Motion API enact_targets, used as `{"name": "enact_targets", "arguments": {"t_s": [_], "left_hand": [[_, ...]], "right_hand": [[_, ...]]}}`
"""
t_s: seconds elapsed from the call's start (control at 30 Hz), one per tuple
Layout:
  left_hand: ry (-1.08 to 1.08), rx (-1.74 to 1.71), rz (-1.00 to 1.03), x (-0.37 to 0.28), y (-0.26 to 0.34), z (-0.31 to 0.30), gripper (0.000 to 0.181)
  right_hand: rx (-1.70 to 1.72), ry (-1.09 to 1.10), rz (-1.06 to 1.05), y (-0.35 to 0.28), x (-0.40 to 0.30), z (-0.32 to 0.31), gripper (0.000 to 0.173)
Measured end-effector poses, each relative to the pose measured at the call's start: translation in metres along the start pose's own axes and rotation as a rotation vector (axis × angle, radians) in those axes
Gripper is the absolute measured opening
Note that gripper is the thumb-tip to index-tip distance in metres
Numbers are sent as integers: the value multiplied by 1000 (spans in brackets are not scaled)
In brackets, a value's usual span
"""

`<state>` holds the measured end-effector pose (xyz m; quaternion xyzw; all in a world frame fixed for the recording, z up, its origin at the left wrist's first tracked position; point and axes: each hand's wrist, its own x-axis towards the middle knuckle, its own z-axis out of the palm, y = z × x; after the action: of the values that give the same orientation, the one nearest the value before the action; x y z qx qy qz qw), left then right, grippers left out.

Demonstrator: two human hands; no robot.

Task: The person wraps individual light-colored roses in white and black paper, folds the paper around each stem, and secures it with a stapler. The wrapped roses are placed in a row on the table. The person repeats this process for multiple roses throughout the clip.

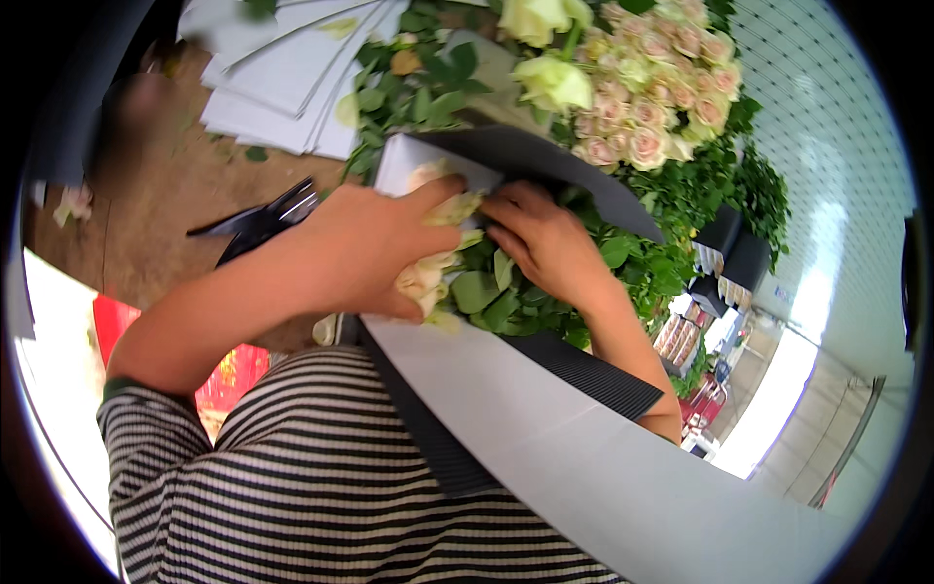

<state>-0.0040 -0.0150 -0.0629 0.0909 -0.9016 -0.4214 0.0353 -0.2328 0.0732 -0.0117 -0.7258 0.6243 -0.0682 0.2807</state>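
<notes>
My left hand [376, 244] lies with spread fingers around several pale cream roses [422, 281], holding their heads. Facing it, my right hand [543, 237] reaches in among the green leaves [503, 306] just below the blooms. Its fingers are bent and the tips touch the flowers; whether they pinch a stem is hidden. A dark curved sheet [540, 150] arches above my right hand. White paper [584, 438] backed by black corrugated sheet [584, 372] runs from under the flowers toward the lower right, over my right forearm.
Loose white sheets [277, 109] are stacked on the brown table [160, 197]. A black hand tool [270, 212] sits partly behind my left forearm. Many pale pink roses [649, 109] and larger pale green-white roses [554, 82] stand at the far side, amid foliage.
</notes>
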Motion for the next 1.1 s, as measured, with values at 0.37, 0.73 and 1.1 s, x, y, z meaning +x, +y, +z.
{"name": "enact_targets", "arguments": {"t_s": [0.37, 0.73, 1.1], "left_hand": [[-127, 128, -126, 2, 17, 4, 59], [-120, 140, -133, 3, 19, 7, 60], [-94, 188, -122, 0, 20, 6, 74]], "right_hand": [[-360, 157, 225, 190, -81, -21, 54], [-33, 543, 477, 185, -101, -133, 32], [-375, 277, 493, 192, -90, -30, 27]]}}
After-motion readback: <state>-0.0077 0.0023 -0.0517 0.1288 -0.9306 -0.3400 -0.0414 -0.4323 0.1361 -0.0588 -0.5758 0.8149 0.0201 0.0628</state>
